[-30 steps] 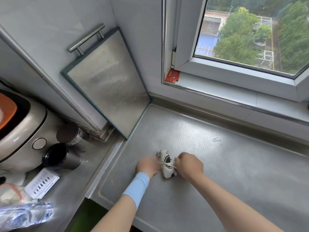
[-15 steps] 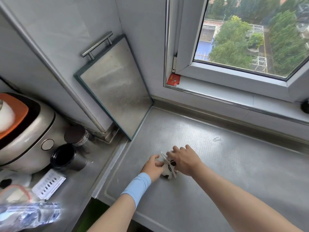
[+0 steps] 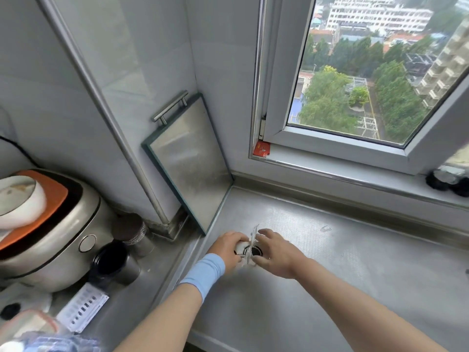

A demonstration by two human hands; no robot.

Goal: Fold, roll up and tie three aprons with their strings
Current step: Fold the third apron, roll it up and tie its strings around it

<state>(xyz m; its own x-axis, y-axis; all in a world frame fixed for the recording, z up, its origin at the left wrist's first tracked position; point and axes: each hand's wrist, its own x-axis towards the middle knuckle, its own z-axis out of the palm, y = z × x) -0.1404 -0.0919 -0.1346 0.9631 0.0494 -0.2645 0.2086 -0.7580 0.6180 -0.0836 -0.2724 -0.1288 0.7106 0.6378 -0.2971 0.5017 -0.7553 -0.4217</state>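
Left hand (image 3: 226, 247) and right hand (image 3: 276, 253) hide most of the rolled apron (image 3: 243, 247).

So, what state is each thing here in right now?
Black-and-white rolled apron: rolled, lying on the steel counter.
White string: sticking up between the hands.
Left hand: grips the apron.
Right hand: touches the apron; grip unclear.
Steel board with bar handle: propped, leaning.

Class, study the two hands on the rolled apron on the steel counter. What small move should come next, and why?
Probably pull the string snug with the right hand. The left hand grips the rolled apron on the counter, and a loose end of the string stands up between the two hands, so the knot looks unfinished.
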